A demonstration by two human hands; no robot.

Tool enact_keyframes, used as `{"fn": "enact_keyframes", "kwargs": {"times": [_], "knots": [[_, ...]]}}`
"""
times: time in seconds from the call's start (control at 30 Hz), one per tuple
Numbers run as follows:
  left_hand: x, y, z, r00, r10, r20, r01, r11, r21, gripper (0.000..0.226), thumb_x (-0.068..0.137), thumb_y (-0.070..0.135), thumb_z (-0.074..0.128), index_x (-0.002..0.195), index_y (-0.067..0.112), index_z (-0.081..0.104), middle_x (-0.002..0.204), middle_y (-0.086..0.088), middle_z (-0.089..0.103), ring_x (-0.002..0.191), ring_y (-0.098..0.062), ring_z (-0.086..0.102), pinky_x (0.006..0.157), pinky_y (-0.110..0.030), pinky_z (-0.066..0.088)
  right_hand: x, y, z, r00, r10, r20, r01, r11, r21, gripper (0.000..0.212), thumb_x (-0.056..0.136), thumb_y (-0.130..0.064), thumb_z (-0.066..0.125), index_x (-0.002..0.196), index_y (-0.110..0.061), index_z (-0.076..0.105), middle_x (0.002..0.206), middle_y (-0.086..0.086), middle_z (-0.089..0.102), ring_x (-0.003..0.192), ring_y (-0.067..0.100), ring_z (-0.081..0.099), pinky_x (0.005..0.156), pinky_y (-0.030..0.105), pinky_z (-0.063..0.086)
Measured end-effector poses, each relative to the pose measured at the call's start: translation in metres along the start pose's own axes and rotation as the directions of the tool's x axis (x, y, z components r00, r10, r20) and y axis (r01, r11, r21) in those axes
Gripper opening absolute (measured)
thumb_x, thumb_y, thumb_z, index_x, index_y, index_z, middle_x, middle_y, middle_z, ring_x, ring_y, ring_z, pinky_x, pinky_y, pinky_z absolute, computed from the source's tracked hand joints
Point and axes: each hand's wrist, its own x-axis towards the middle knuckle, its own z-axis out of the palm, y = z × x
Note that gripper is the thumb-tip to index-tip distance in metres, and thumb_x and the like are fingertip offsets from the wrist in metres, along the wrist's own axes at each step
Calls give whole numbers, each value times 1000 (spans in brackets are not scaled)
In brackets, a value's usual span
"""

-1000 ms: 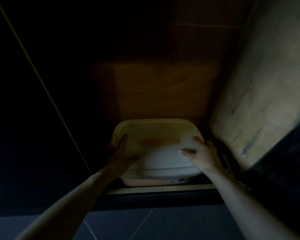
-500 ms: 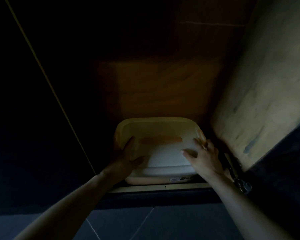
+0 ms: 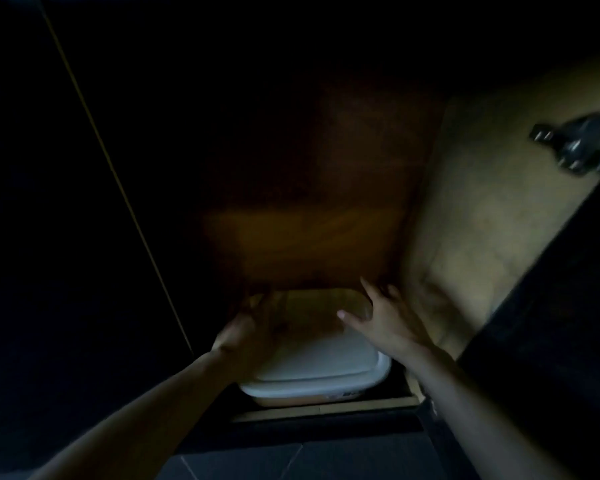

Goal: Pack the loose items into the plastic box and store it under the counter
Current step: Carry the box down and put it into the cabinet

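The pale plastic box with its lid on sits on the floor of the dark cupboard under the counter, its near rim just inside the front edge. My left hand lies along the box's left side near the far corner, fingers stretched out in shadow. My right hand hovers over the box's right far corner with its fingers spread, touching or just above the lid. What is inside the box is hidden by the lid.
The open cupboard door stands at the right, with a metal hinge on it. The cupboard's wooden back panel rises behind the box. A dark door panel closes the left side. Grey floor tiles lie below.
Both hands have slid from the box's near sides toward its far corners. The right hand has opened and its fingers have spread. The view has tilted, showing the hinge higher up.
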Motion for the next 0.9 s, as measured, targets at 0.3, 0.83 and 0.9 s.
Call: {"fn": "enact_keyframes", "kwargs": {"times": [0.3,0.83,0.9], "knots": [[-99,123,-154,996,16,90,-46,936,348,81,86,63,40,146,34,-6,156,-10,-5,141,-33,4,113,-41,16,-100,-96,-176,996,-51,76,57,996,-72,86,79,-70,43,147,-33,4,153,4,21,132,23,32,96,32,37],[-260,267,-337,955,280,101,-297,885,359,76,86,62,40,147,33,4,157,0,4,140,-25,13,112,-36,19,-263,-200,-389,994,85,-76,-92,991,-97,84,80,-68,45,147,-30,13,147,7,32,133,27,33,100,36,41],[-263,267,-350,958,280,69,-286,888,361,76,87,59,41,148,30,6,156,-1,8,139,-26,17,110,-36,24,-278,-199,-405,987,95,-126,-110,987,-116,84,80,-67,47,147,-28,14,150,7,29,135,26,30,101,36,40]]}}
